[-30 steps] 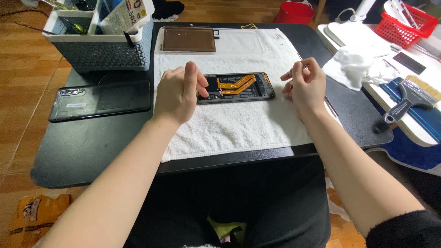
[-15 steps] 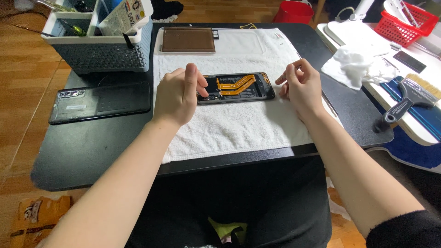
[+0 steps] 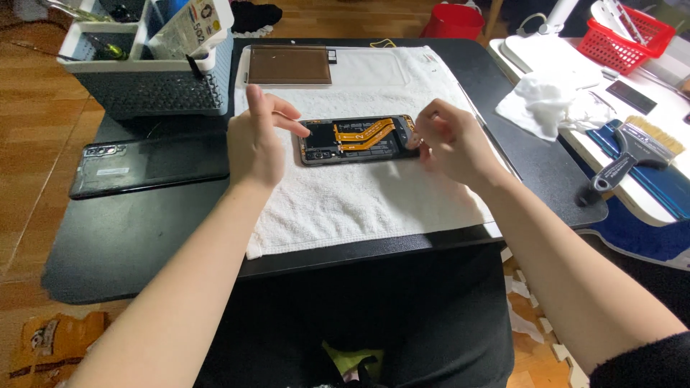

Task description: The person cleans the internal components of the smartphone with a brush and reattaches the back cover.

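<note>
The opened phone [image 3: 357, 139] lies face down on the white towel [image 3: 359, 201], near the middle of the black table [image 3: 144, 237], its long side running left to right. The back cover is off; orange flex cables and dark boards are exposed.

The left hand [image 3: 256, 140] stands at the phone's left end. Its fingers are loosely curled and partly spread; the fingertips rest at or just above the upper left corner. It grips nothing.

The right hand [image 3: 449, 140] covers the phone's right end. Its fingers are bunched in a pinch at the edge of the frame. Whether they hold a small part cannot be told; the fingertips hide the contact point.

To work this end well, the left hand should press the frame flat against the towel so it cannot slide. The right hand should act with the fingertips only, clear of the flex cables, which crease easily.

A detached dark panel [image 3: 147, 164] lies on the table to the left. A grey organiser [image 3: 151, 86] stands behind it, and a brown sheet [image 3: 289, 65] lies on the towel's far edge.
</note>
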